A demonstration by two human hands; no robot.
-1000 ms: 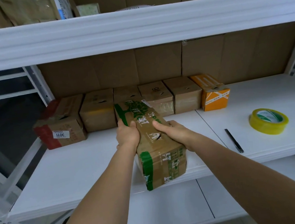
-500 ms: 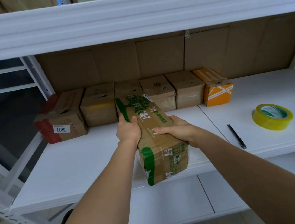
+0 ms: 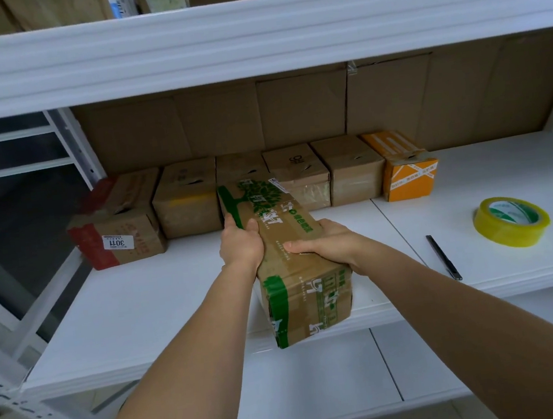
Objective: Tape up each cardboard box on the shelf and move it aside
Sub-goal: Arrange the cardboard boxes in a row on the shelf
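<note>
The long green-printed box lies with its length running from the shelf edge back toward the row of boxes, left hand gripping its left side, right hand curled over its top right edge.

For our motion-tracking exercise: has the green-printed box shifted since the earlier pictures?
No. The green-printed box overhangs the shelf front edge just as before.

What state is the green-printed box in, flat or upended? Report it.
Flat: the green-printed box lies lengthwise on the shelf, near end overhanging.
</note>
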